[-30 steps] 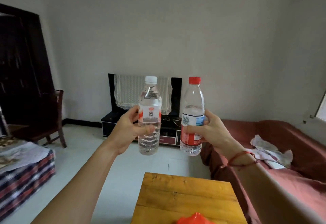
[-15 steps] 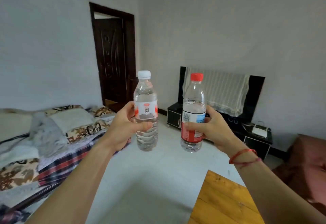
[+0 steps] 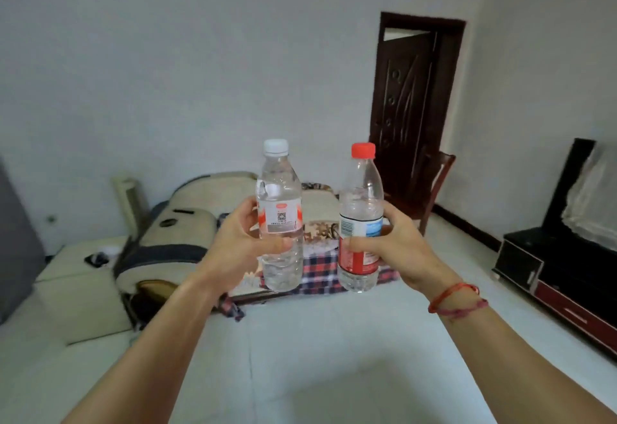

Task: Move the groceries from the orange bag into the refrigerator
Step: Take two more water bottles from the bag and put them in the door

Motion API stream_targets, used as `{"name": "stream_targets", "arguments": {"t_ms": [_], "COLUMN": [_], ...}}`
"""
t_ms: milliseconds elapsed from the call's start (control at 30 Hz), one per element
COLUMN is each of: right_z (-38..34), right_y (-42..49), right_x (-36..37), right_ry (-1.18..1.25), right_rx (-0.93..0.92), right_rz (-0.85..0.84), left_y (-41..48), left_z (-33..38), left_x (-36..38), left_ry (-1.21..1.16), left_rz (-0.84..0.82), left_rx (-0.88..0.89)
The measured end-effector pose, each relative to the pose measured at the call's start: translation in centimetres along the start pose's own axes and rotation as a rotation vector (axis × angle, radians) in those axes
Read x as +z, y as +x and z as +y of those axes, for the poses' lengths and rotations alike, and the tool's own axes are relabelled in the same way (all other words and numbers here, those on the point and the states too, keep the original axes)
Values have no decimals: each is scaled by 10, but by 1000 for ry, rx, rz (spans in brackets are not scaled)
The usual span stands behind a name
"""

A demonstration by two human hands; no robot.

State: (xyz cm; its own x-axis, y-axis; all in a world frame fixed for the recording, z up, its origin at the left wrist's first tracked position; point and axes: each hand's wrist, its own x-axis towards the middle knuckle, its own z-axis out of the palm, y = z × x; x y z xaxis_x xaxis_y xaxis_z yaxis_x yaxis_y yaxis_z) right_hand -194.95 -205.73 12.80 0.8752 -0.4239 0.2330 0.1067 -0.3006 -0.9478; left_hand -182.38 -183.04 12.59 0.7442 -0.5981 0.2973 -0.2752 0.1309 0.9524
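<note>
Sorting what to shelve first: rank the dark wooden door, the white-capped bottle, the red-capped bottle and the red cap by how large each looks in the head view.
1. dark wooden door
2. white-capped bottle and red-capped bottle: look alike, not ranked
3. red cap

The door stands much farther off, so its lead is by looks only.

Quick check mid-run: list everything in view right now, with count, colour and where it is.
white-capped bottle: 1, clear, red-white label, upright in left hand
red-capped bottle: 1, clear, red label, upright in right hand
door: 1, dark brown, far wall, right of centre
chair: 1, dark wood, by door
TV cabinet: 1, black-red, right
bedding: cream, plaid cloth, behind bottles
left hand: 1
right hand: 1, red wrist string
</note>
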Motion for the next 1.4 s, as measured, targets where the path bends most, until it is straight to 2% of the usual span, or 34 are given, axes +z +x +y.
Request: {"name": "stream_targets", "arguments": {"t_ms": [367, 600, 833, 1100, 1400], "right_z": [-27, -49, -72, -96, -114], "right_y": [31, 8, -33, -77, -103], "right_x": [133, 233, 328, 398, 456], "right_ry": [133, 218, 267, 296, 291], "right_rx": [-137, -185, -206, -244, -256], "right_rz": [-510, -796, -993, -1098, -1118], "left_y": [-119, -206, -295, -363, -401], "left_z": [27, 54, 73, 85, 88], "left_x": [-84, -124, -157, -197, -247], "left_ry": [111, 180, 240, 292, 298], "left_rz": [534, 788, 1011, 1115, 1142], "left_rx": [-30, -47, -75, -96, -62]}}
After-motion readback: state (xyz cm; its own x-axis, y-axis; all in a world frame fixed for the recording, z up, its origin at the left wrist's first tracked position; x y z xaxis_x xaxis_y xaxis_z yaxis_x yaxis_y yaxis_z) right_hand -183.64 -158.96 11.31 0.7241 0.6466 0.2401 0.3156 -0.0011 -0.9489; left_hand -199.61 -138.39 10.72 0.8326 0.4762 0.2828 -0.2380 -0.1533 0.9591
